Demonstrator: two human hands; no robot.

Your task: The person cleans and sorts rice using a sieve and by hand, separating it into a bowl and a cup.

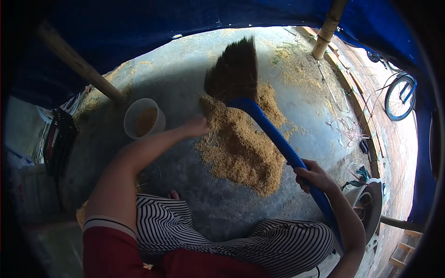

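My right hand (311, 176) is wrapped round the blue handle of a broom (273, 132). The broom's dark bristles (234, 72) fan out at the far side of a heap of golden-brown grain or husks (250, 157) on the concrete floor. My left hand (198, 126) is at the left edge of the heap, near the base of the bristles. Its fingers are smeared and partly hidden, so whether they hold anything does not show. Left of that hand stands a whitish translucent tub (134, 121) with some similar brown material inside.
Blue sheeting (194, 14) hangs overhead, with a bamboo pole (85, 67) on the left and another pole (328, 30) at the back right. A round fan-like object (368, 204) stands by my right arm. Beyond the right-hand ledge is a bicycle wheel (400, 98). Dark crates (60, 143) sit at left.
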